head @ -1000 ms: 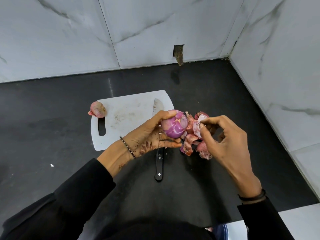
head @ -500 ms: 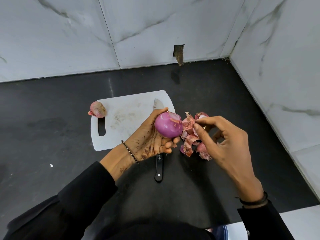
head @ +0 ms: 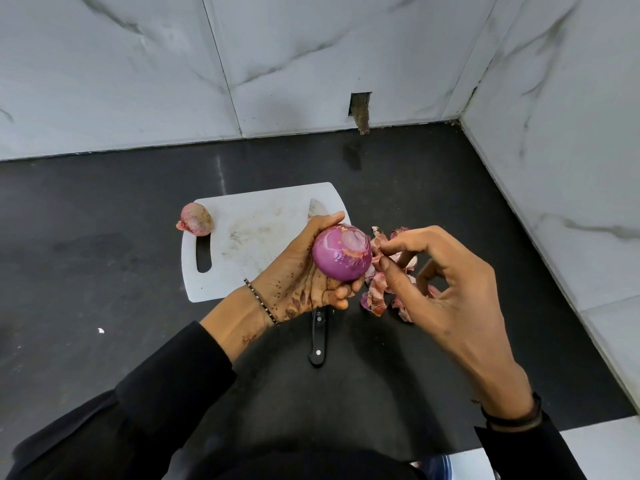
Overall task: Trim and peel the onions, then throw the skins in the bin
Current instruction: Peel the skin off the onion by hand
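Your left hand (head: 304, 275) grips the nearly peeled onion (head: 341, 252) above the counter | right hand (head: 446, 296) pinches a skin scrap (head: 376, 262) at its side | skins pile (head: 375, 299) not binned | second onion (head: 195, 218) unpeeled by the board (head: 256, 237)

Bright, even light; soft shadows; perhaps slight wide-angle bending at edges.

Long black top on this person, left sleeve (head: 156, 393) and right sleeve (head: 526, 452) both plain. The left hand (head: 298, 278) has dark henna-style dots and small motifs running onto the wrist, plus a thin bracelet (head: 259, 301) of dark and light beads. The right wrist wears a dark band (head: 512, 415) by the cuff.
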A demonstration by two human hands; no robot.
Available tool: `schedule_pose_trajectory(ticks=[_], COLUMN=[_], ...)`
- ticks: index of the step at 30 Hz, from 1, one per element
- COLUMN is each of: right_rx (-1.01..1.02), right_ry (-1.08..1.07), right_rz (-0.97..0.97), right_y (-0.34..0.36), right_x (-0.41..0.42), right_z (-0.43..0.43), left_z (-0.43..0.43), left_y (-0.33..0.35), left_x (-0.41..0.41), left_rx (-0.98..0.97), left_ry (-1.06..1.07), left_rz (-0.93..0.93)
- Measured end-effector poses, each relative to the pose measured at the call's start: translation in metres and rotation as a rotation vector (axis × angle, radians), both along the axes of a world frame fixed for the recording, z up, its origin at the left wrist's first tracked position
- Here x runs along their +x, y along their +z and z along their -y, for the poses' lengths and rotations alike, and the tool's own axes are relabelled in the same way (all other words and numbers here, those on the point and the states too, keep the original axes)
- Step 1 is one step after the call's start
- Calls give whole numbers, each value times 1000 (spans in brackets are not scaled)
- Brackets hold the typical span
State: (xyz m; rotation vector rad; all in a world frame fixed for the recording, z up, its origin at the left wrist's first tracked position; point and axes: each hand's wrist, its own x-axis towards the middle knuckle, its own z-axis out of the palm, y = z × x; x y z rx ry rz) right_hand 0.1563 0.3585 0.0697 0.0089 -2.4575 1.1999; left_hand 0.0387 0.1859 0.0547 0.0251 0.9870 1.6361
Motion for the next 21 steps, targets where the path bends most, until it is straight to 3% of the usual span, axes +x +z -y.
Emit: schedule_pose_trajectory(ticks=[6,12,16,21], right_rx=[88,143,141,81], right_ry=[141,169,151,100], right_rz=[-93,-114,-137,-127], right_y=[12,11,5,1], right_x=[0,-2,-1,1], right_z=[2,-1,0,3], left_z=[-7,-10,-15,-15], left_y=[17,25,23,24], left_x=[5,9,9,7], left_rx=[-128,-296,-312,-440], left_ry=[-24,-1,189,199], left_rz=[-248,-341,-277,-441])
